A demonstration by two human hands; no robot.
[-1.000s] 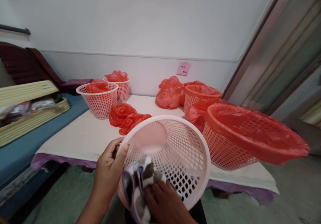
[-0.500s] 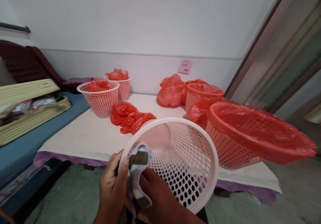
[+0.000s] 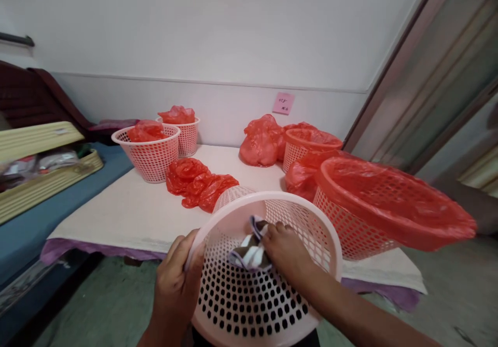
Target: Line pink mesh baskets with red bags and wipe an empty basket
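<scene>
I hold a pale pink perforated plastic basket (image 3: 252, 305) in front of me, its mouth turned up and away. My left hand (image 3: 177, 285) grips its left rim, fingers curled over the edge. My right hand (image 3: 286, 251) reaches down inside the basket and is closed on a striped brown, white and purple cloth (image 3: 249, 251), pressed against the inner wall.
A table under a white cloth (image 3: 128, 212) stands ahead with several pink baskets: two at back left (image 3: 150, 155) holding red plastic bags, two on the right (image 3: 373, 207) lined with red bags. Loose red bags (image 3: 198, 183) lie mid-table. A yellow crate (image 3: 39, 173) sits left.
The basket has tipped from facing me to mouth-up. My right hand with the cloth has moved from the near left rim to deep inside the basket.
</scene>
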